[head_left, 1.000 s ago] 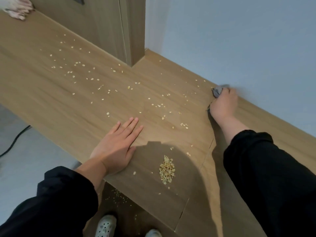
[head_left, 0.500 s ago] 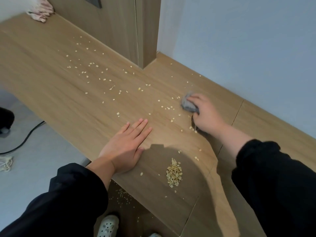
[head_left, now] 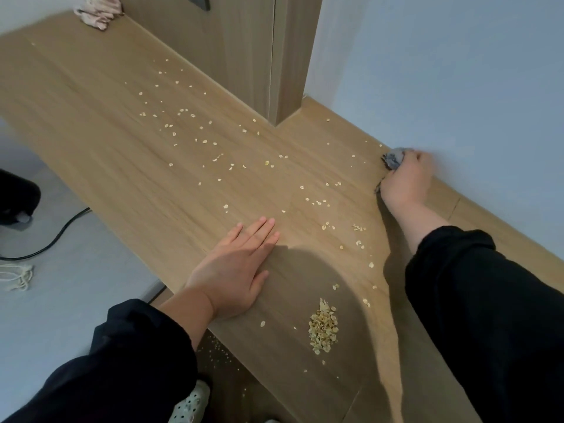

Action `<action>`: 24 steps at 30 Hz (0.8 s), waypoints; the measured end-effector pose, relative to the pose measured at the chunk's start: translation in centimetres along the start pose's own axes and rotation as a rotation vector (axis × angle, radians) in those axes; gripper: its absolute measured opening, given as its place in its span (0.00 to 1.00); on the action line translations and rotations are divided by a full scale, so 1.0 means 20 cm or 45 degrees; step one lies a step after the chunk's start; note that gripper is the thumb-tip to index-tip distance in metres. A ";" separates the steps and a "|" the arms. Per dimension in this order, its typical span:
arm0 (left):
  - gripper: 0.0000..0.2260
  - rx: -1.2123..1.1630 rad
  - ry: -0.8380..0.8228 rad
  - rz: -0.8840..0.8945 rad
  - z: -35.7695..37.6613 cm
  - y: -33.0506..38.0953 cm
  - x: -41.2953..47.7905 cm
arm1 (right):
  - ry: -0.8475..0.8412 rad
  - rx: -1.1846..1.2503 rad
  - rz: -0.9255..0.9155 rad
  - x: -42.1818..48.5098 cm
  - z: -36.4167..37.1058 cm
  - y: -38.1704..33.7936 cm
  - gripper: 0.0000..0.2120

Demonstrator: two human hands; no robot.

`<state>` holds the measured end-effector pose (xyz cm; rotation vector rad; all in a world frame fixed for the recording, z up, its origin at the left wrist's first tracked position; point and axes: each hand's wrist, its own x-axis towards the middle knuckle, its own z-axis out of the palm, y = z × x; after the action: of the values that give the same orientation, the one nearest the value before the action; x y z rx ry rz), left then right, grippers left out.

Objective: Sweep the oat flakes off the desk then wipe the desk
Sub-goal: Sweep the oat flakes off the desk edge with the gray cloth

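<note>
Oat flakes scatter across the wooden desk, a small heap near its front edge between the flat, splayed left hand and the right hand gripping a grey cloth by the pale far wall.

right hand, cloth, back at wall

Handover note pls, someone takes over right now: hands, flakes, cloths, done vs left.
Left hand: flat, palm down on the desk near its front edge, holds nothing.
Right hand: grips the grey cloth at the back edge, by the wall.
Pile sits near the front edge; loose flakes lie across the middle and far end; fallen flakes lie below the edge.
Pink cloth: far corner.
Done: some flakes gathered into the pile.
Left: gather the rest, sweep all off, wipe.
</note>
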<state>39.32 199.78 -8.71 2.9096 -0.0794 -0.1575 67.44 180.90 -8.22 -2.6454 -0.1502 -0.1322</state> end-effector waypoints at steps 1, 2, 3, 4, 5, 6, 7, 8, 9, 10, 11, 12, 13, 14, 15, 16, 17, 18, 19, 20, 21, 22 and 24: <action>0.31 -0.002 -0.003 -0.002 0.00 0.00 0.00 | 0.033 0.001 0.049 0.00 0.02 -0.04 0.25; 0.31 -0.009 -0.002 -0.004 -0.01 0.01 0.00 | 0.049 0.000 0.078 0.01 0.04 -0.07 0.26; 0.31 -0.016 -0.001 -0.007 -0.01 0.01 0.00 | 0.046 -0.007 0.077 0.01 0.06 -0.10 0.26; 0.31 -0.024 -0.002 -0.008 -0.01 0.01 0.00 | 0.025 -0.018 0.048 0.01 0.07 -0.13 0.26; 0.31 -0.026 -0.008 -0.011 -0.02 0.01 0.00 | -0.008 -0.024 0.000 0.00 0.08 -0.16 0.25; 0.31 -0.025 -0.013 -0.013 -0.02 0.01 0.00 | -0.041 -0.029 -0.058 0.01 0.08 -0.19 0.24; 0.31 -0.024 -0.017 -0.014 -0.02 0.01 0.00 | -0.088 -0.036 -0.120 0.02 0.09 -0.23 0.24; 0.31 -0.027 -0.020 -0.014 -0.02 0.01 0.00 | -0.150 -0.038 -0.185 0.04 0.09 -0.25 0.24; 0.31 -0.034 -0.018 -0.010 -0.02 0.01 0.00 | -0.220 -0.024 -0.255 0.05 0.10 -0.27 0.26; 0.31 -0.042 -0.018 -0.008 -0.02 0.01 0.00 | -0.304 0.004 -0.330 0.05 0.10 -0.28 0.27; 0.32 -0.045 -0.023 -0.010 -0.02 0.01 0.00 | -0.393 0.032 -0.414 0.03 0.09 -0.28 0.29; 0.32 -0.045 -0.031 -0.012 -0.02 0.01 0.00 | -0.470 0.057 -0.510 -0.02 0.07 -0.28 0.29; 0.32 -0.043 -0.034 -0.014 -0.02 0.01 0.00 | -0.532 0.074 -0.606 -0.08 0.05 -0.28 0.29; 0.32 -0.047 -0.033 -0.018 -0.02 0.01 0.00 | -0.590 0.085 -0.689 -0.15 0.02 -0.27 0.29; 0.33 -0.058 -0.034 -0.027 -0.02 0.01 0.00 | -0.652 0.097 -0.751 -0.23 0.00 -0.26 0.29; 0.33 -0.078 -0.036 -0.038 -0.02 0.01 0.00 | -0.714 0.108 -0.794 -0.30 -0.03 -0.25 0.29; 0.34 -0.095 -0.036 -0.050 -0.02 0.01 0.00 | -0.769 0.116 -0.829 -0.35 -0.05 -0.24 0.29; 0.34 -0.103 -0.033 -0.060 -0.02 0.01 0.00 | -0.819 0.129 -0.849 -0.39 -0.07 -0.23 0.29; 0.33 -0.105 -0.026 -0.068 -0.02 0.01 -0.01 | -0.858 0.151 -0.834 -0.40 -0.10 -0.22 0.28; 0.33 -0.112 -0.020 -0.069 -0.01 0.01 -0.01 | -0.867 0.183 -0.778 -0.39 -0.13 -0.23 0.28; 0.33 -0.123 -0.020 -0.069 -0.01 0.01 -0.01 | -0.812 0.221 -0.704 -0.35 -0.16 -0.22 0.27; 0.33 -0.133 -0.024 -0.071 -0.01 0.01 -0.01 | -0.702 0.264 -0.632 -0.29 -0.19 -0.21 0.26; 0.33 -0.148 -0.024 -0.076 -0.01 0.01 0.00 | -0.480 0.280 -0.531 -0.14 -0.23 -0.16 0.26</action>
<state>39.24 199.66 -8.45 2.7965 0.0134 -0.1927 63.96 181.31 -2.93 -2.3582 -0.7939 0.2364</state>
